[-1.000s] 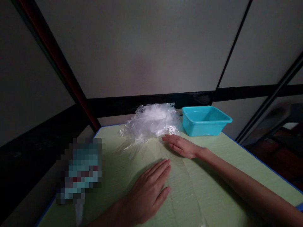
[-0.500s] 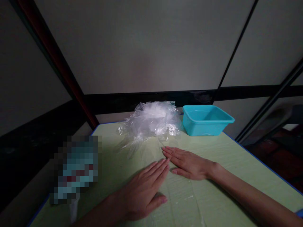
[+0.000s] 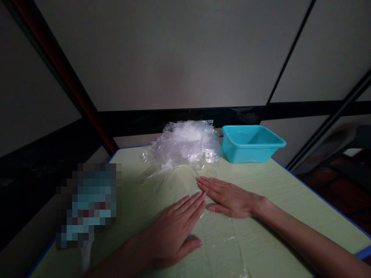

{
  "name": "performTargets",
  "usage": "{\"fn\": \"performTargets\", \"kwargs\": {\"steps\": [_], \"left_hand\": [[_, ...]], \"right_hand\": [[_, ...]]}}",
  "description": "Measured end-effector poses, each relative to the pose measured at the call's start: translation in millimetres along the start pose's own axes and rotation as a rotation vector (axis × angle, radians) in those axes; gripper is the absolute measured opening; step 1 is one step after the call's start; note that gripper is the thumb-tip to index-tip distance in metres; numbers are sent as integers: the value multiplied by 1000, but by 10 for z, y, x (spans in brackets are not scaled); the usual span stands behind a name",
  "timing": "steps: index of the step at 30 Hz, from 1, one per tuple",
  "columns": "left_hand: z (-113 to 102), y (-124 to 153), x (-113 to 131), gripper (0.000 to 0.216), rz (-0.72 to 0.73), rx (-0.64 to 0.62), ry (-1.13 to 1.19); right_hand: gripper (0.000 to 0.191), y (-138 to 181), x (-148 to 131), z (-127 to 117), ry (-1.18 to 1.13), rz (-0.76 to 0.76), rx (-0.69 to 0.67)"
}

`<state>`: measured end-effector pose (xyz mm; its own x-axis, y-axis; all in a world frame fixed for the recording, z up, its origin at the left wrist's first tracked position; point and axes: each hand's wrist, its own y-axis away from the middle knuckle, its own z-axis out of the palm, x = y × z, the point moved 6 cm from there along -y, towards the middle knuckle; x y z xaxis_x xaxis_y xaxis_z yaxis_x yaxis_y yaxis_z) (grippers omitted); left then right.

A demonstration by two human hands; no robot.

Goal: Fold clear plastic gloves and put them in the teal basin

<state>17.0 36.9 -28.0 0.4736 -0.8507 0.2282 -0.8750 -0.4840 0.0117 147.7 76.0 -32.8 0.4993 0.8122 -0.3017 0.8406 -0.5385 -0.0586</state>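
Observation:
A clear plastic bag [image 3: 220, 247] lies flat on the pale green table, running from the front up beneath my hands; its outline is faint. My left hand [image 3: 176, 227] rests palm down on it with the fingers stretched out and the thumb apart. From the right, my right hand [image 3: 228, 199] also lies flat, its fingers pointing left, and its fingertips meet those of my left hand. Beyond the hands sits a loose heap of crumpled clear plastic bags [image 3: 188, 144], some of them trailing toward my fingers.
A turquoise plastic basin [image 3: 246, 154] stands at the back right of the table [image 3: 292, 204]. At the left edge is a blurred-out bluish item [image 3: 92, 200] with a white strip below it. Behind the table rise pale panels [image 3: 179, 58] with a black band.
Both hands keep nearly the same flat pose on the plastic. The whole view has shifted slightly, so everything sits a little higher and further left in it.

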Motion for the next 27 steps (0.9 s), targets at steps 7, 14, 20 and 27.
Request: {"fn": "performTargets", "kwargs": {"steps": [7,14,20,27], "left_hand": [[1,4,44,65,-4,-30,-6],[-5,6,45,62,-4,-14,7],[11,21,42,67,-2,5,13],[-80,20,-78,66,-85,82,-34]], "right_hand": [[63,18,-33,3,19,-3,-15],[62,25,-41,-1,8,-24,8],[62,32,-32,3,6,-39,10],[63,31,-76,-110,22,4,51]]}}
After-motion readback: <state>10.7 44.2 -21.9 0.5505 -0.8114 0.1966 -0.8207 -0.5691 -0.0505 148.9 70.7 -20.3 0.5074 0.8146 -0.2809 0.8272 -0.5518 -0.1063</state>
